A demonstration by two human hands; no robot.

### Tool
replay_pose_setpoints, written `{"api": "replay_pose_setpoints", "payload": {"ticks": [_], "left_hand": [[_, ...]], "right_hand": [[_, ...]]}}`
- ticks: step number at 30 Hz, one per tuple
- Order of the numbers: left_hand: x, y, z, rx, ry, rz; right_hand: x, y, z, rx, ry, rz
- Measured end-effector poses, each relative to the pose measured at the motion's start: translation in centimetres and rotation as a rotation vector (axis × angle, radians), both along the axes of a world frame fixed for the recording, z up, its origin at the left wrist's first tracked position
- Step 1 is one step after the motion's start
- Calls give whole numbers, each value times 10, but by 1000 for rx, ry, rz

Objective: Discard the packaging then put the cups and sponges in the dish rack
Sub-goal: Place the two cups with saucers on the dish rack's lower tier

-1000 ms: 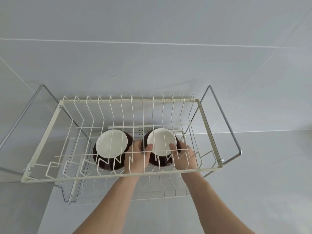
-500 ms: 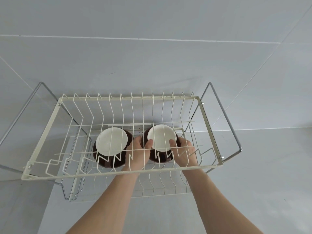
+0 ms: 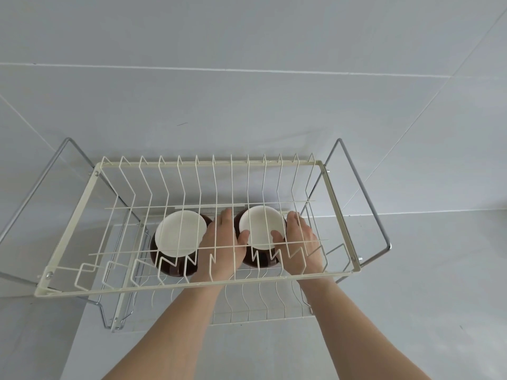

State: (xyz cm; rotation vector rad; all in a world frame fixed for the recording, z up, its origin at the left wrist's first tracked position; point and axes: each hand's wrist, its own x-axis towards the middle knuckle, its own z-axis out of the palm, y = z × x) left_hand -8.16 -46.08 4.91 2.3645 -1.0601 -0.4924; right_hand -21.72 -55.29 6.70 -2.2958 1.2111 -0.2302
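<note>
A cream wire dish rack (image 3: 340, 215) with two tiers stands on a pale counter against a tiled wall. On its lower tier sit two cups, dark brown outside and white inside. The left cup (image 3: 179, 234) stands alone. The right cup (image 3: 260, 229) is clasped from both sides: my left hand (image 3: 222, 242) grips its left wall with the thumb over the rim, and my right hand (image 3: 300, 242) grips its right wall, thumb also on the rim. Both hands reach under the upper tier's wires. No sponges or packaging show.
Chrome side frames (image 3: 356, 187) hold the rack up at left and right. The upper tier's wire grid (image 3: 197, 187) lies just above my hands. Grey counter (image 3: 425, 270) extends to the right and in front of the rack.
Both hands have pushed the right cup slightly farther back on the lower tier. The left cup has stayed where it was.
</note>
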Motion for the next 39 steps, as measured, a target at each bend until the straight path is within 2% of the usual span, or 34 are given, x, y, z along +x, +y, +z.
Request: {"api": "replay_pose_setpoints", "payload": {"ticks": [2,5,11,17,21,26,28,34,39], "left_hand": [[4,1,-1,-15,-149,-64],[12,-2,0,26,-347,-171],[18,0,6,44,-581,-276],[22,1,0,89,-572,-283],[20,4,-4,6,-545,-236],[13,16,-11,-125,-564,-238],[6,24,-11,-148,-580,-228],[-17,58,-7,43,-492,-215],[-40,91,-8,46,-570,-223]], "right_hand": [[1,-2,7,-60,110,103],[6,-6,16,-175,268,142],[10,-8,22,-313,356,209],[10,-9,15,-336,348,205],[7,-8,7,-344,316,200],[-6,12,-2,-384,122,133],[-14,23,-10,-409,106,116],[-39,66,-17,-435,56,114],[-70,104,-23,-384,131,107]]}}
